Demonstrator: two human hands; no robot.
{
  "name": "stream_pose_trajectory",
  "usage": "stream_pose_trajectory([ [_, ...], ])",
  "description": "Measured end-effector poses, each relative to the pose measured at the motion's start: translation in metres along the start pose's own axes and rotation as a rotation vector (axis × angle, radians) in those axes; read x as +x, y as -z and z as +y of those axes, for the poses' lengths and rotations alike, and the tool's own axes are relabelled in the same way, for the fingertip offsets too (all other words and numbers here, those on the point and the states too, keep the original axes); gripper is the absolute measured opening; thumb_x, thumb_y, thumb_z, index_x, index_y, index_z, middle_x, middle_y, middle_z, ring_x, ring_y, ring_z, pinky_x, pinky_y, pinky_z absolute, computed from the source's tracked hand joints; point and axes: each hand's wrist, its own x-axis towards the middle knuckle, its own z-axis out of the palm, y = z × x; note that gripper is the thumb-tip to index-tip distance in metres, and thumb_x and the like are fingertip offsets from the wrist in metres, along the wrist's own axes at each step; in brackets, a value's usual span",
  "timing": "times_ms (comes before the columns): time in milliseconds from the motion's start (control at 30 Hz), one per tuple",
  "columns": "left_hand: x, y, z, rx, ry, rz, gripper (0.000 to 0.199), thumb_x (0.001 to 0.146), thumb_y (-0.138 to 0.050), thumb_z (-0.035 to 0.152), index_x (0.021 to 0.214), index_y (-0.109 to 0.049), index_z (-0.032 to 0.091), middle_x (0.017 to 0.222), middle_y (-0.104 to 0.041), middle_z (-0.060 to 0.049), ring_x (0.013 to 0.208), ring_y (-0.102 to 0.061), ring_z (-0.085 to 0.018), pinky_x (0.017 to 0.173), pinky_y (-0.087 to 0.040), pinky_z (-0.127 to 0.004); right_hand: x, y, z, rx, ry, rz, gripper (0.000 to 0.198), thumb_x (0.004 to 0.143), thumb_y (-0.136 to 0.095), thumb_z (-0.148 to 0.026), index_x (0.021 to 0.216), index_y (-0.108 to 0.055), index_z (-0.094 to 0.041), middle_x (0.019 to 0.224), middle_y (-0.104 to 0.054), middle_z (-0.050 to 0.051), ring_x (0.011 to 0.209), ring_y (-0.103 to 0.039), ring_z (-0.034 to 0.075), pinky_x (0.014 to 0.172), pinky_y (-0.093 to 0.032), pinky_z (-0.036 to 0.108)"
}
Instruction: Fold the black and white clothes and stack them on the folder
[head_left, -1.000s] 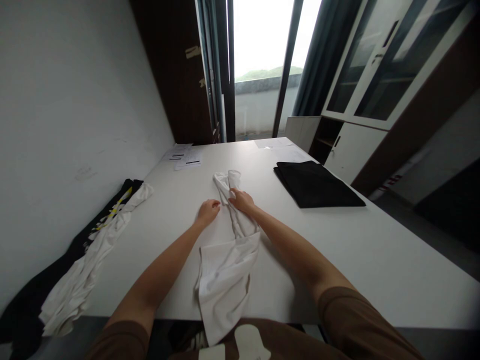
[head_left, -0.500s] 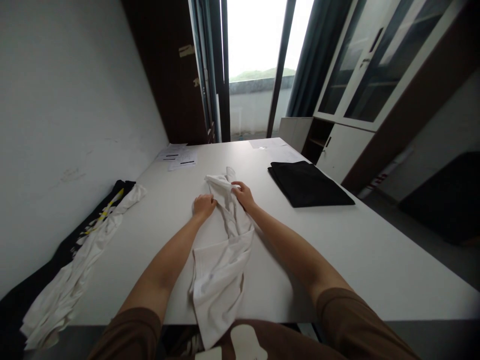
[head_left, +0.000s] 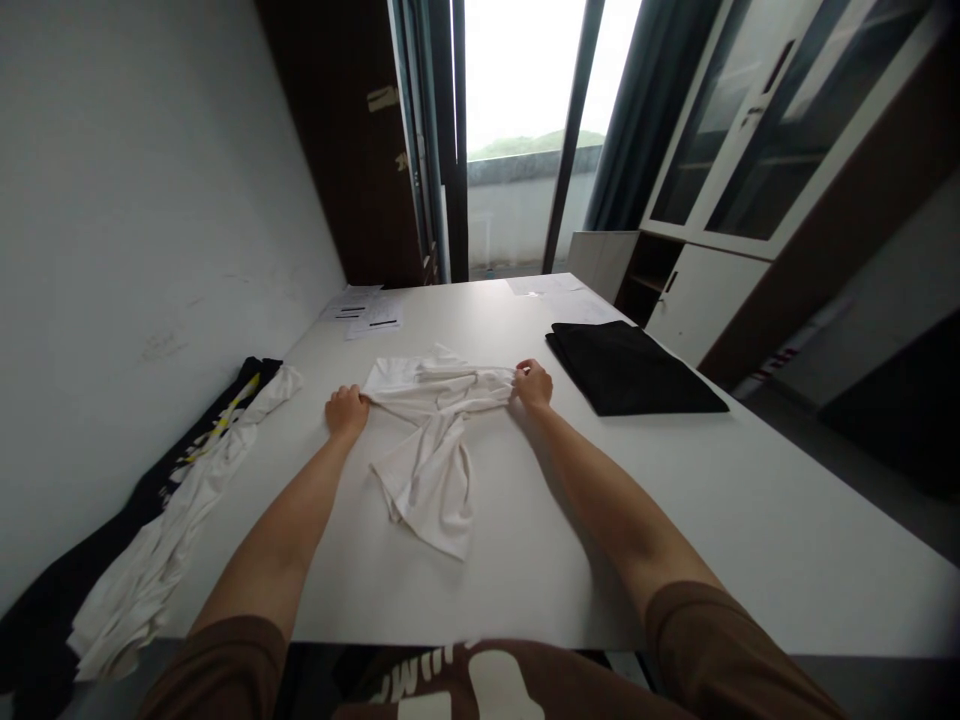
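Observation:
A crumpled white garment (head_left: 431,440), which looks like a T-shirt, lies on the white table (head_left: 637,530) in front of me. Its upper part is stretched sideways between my hands, while a wrinkled flap trails down toward me. My left hand (head_left: 347,412) is closed on the left edge of the cloth. At the other side, my right hand (head_left: 533,384) pinches the gathered right end. Folds hide part of the garment's shape.
Black folded cloth (head_left: 637,368) lies on the right of the table. Along the left edge are white clothes (head_left: 161,555) and black clothes (head_left: 124,520). Papers (head_left: 375,318) rest at the far left. A wall borders the left side, and cabinets (head_left: 705,290) stand beyond the right.
My hands have moved apart, left hand leftward and right hand rightward, spreading the white garment between them. Its lower end has slid away from the table's near edge.

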Motion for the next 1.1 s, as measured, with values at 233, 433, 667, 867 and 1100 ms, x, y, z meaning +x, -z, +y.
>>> stream_pose_trajectory([
  [233,-0.028,-0.003,0.032,-0.160,-0.356,-0.015,0.044,0.094,-0.054,0.023,0.137,-0.059,0.022,0.146,-0.054,-0.013,0.138,-0.044,-0.032,0.118,-0.032,-0.048,-0.022,-0.002,-0.027,-0.129,0.447,0.114,0.029,0.095,-0.050,-0.022,0.117,-0.069,-0.019,0.121,-0.062,0.013,0.116,-0.050,0.027,0.103,-0.038,0.036],
  [433,-0.042,-0.006,0.063,-0.319,-0.667,-0.192,0.036,0.090,-0.055,0.015,0.121,-0.070,0.025,0.141,-0.062,-0.008,0.134,-0.052,-0.026,0.120,-0.032,-0.046,-0.049,-0.014,-0.050,-0.247,0.782,-0.363,0.033,0.098,-0.050,-0.020,0.126,-0.068,-0.021,0.129,-0.067,0.008,0.118,-0.056,0.025,0.107,-0.038,0.036],
  [667,-0.072,0.021,0.087,-0.494,-0.843,-0.315,0.049,0.081,-0.061,0.013,0.129,-0.065,0.020,0.131,-0.066,-0.011,0.124,-0.058,-0.025,0.112,-0.042,-0.037,-0.064,-0.018,-0.060,-0.475,0.704,-0.493,0.035,0.103,-0.052,-0.034,0.133,-0.069,-0.027,0.119,-0.074,0.009,0.110,-0.066,0.029,0.095,-0.047,0.036],
  [867,-0.082,0.049,0.094,-0.765,-0.878,-0.707,0.052,0.084,-0.063,0.023,0.136,-0.066,0.022,0.125,-0.073,-0.005,0.113,-0.066,-0.027,0.102,-0.046,-0.033,-0.073,-0.014,-0.065,-0.507,0.733,-0.466,0.037,0.104,-0.052,-0.037,0.137,-0.067,-0.029,0.112,-0.075,0.011,0.106,-0.068,0.029,0.096,-0.047,0.039],
  [1100,-0.080,0.066,0.090,-0.804,-0.937,-1.030,0.038,0.093,-0.061,0.048,0.116,-0.073,0.019,0.112,-0.074,-0.001,0.102,-0.065,-0.023,0.090,-0.047,-0.026,-0.080,-0.021,-0.058,-0.293,1.029,-0.680,0.033,0.102,-0.053,-0.024,0.128,-0.073,-0.026,0.131,-0.069,0.006,0.124,-0.060,0.023,0.109,-0.041,0.032],
])
